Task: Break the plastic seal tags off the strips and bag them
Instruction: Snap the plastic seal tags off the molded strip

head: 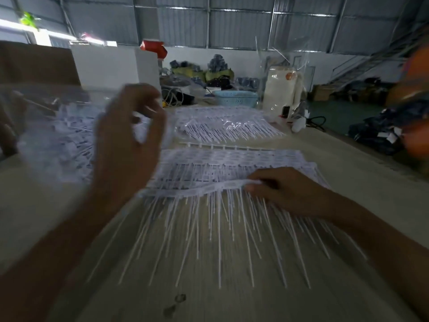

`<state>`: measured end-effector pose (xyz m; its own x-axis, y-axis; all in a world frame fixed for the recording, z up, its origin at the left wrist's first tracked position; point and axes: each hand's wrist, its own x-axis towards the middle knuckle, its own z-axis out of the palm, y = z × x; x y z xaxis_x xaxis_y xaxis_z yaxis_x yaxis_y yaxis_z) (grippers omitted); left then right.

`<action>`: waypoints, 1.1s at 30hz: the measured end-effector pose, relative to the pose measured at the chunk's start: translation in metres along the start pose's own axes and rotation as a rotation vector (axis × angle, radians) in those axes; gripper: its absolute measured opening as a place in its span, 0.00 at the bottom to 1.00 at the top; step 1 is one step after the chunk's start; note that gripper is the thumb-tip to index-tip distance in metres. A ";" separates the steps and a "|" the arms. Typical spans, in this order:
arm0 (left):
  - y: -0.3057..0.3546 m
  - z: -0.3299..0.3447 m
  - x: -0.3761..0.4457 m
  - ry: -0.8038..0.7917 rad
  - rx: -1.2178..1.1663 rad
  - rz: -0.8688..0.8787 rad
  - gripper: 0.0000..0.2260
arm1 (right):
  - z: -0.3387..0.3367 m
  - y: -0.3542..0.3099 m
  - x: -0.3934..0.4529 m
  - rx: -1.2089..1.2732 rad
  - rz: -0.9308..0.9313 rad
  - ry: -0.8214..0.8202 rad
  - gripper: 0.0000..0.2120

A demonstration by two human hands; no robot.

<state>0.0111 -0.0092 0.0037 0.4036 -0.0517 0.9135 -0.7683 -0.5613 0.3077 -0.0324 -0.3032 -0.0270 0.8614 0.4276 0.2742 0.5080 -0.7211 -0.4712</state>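
Fingers first: the right hand (pixel 276 189) has its fingertips curled over the near edge of the top strip of seal tags (pixel 222 185), pinching the row of heads and lifting it a little off the stack of strips (pixel 232 163), presumably to peel one strip free for breaking. The long white tails (pixel 220 228) fan out toward the near edge of the bench (pixel 348 159). Up on the left, the left hand (pixel 130 135) is raised and blurred, fingers bent with thumb and forefinger close together; whether it pinches a tag or the film of the clear plastic bag (pixel 58 126) I cannot tell. That bag lies at the bench's left edge, holding loose tags, mouth near the hand, handy for dropping more in. Further back, toward the far edge, a second packed bag of tags (pixel 227 124) lies flat, and a bare runner (pixel 220 145) sits just behind the stack. A blue basket (pixel 234 97) and a cream jug (pixel 281 89) stand beyond.
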 end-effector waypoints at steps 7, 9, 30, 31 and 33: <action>0.048 0.051 -0.050 -0.645 0.065 -0.028 0.20 | -0.007 -0.014 0.000 0.330 0.059 0.121 0.11; 0.051 0.048 -0.043 -0.549 0.019 -0.021 0.16 | -0.016 -0.012 -0.002 0.455 0.139 0.130 0.09; 0.031 0.044 -0.044 -0.606 0.303 0.301 0.19 | -0.005 -0.015 -0.001 0.739 0.278 0.066 0.07; 0.031 0.045 -0.044 -0.597 0.304 0.322 0.18 | -0.006 -0.014 -0.001 0.739 0.272 0.080 0.07; 0.031 0.045 -0.046 -0.576 0.275 0.333 0.17 | -0.006 -0.012 -0.001 0.717 0.276 0.106 0.07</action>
<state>-0.0095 -0.0615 -0.0408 0.4261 -0.6410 0.6384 -0.7735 -0.6241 -0.1104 -0.0394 -0.2989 -0.0165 0.9705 0.2033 0.1294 0.1791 -0.2493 -0.9517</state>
